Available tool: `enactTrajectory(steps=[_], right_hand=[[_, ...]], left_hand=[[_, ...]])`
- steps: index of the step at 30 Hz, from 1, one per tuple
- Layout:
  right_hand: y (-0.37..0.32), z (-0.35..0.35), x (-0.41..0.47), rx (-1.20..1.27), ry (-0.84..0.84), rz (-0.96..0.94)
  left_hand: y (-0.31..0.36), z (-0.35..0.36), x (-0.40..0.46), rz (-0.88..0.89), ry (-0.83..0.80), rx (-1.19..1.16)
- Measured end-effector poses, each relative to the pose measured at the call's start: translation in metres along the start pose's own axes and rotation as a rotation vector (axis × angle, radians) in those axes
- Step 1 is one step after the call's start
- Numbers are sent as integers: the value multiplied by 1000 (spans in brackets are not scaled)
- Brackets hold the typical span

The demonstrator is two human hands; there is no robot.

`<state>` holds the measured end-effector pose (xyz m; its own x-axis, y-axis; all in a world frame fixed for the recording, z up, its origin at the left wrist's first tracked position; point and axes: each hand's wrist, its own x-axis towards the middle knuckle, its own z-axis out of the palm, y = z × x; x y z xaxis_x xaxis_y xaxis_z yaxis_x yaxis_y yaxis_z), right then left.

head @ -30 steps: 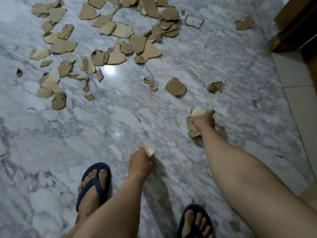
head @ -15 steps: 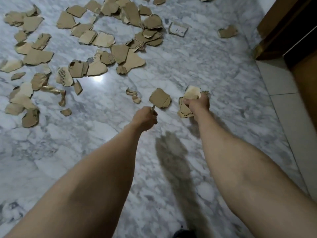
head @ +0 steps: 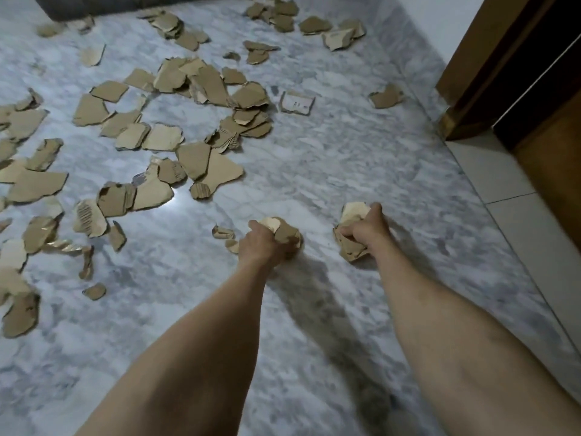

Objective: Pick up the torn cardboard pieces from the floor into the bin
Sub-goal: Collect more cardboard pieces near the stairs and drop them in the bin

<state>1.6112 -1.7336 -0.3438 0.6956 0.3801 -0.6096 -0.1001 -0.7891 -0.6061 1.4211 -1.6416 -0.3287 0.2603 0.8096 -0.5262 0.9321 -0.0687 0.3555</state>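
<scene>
Reaching low over the marble floor, I see my left grip curled round a brown cardboard piece and my right grip clutching a wad of pieces; more torn cardboard pieces lie scattered far left.

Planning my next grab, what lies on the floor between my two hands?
Head view: only bare grey marble floor separates the left hand and right hand.

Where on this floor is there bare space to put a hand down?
Bare marble floor runs between the cardboard pieces and the wooden door frame, and near you between both forearms. Left and far side are crowded with scraps.
</scene>
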Motion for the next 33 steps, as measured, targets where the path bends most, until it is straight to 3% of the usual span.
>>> enactTrajectory(steps=[5, 12, 14, 17, 21, 26, 30, 33], right_hand=[[-12, 18, 9, -319, 74, -23], [-15, 21, 1, -359, 159, 84], [-14, 22, 0, -281, 183, 114], [-16, 26, -9, -64, 204, 173], [-45, 52, -36, 45, 64, 168], [-125, 113, -71, 3, -223, -94], [-156, 171, -87, -202, -433, -159], [-146, 208, -87, -444, -400, -195]], left_hand=[[-9, 12, 28, -24, 120, 143], [-23, -1, 46, 96, 52, 8], [-24, -13, 53, 141, -89, -76], [-20, -46, 57, 122, -454, -232], [-17, -108, 65, 106, -565, -190], [-41, -216, 88, 48, -649, -73], [-120, -262, 100, -79, -553, -70], [-200, -249, 102, -210, -495, -98]])
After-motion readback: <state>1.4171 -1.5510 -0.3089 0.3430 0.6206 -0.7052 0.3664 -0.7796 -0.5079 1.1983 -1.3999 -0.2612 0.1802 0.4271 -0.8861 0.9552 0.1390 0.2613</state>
